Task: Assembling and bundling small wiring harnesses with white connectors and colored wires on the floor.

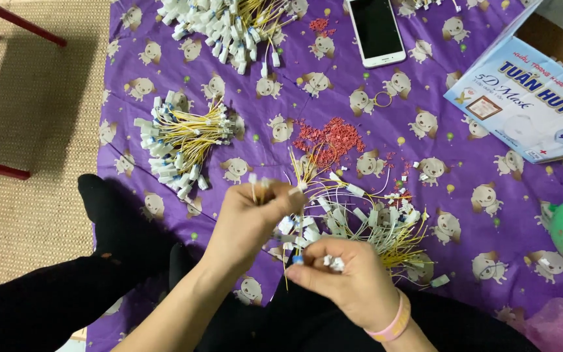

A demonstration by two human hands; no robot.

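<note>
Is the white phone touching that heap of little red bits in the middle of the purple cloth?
Apart. The head view shows the white phone at the top edge and the heap of red bits well below it, with bare purple cloth between them.

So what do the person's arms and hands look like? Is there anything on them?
Both hands are bare, with no gloves and no rings that I can see. The left hand has nothing on its wrist, and the forearm behind it is bare too, so no sleeve reaches down that far. The right hand has a pink wristband around its wrist, soft-looking and plain.
</note>
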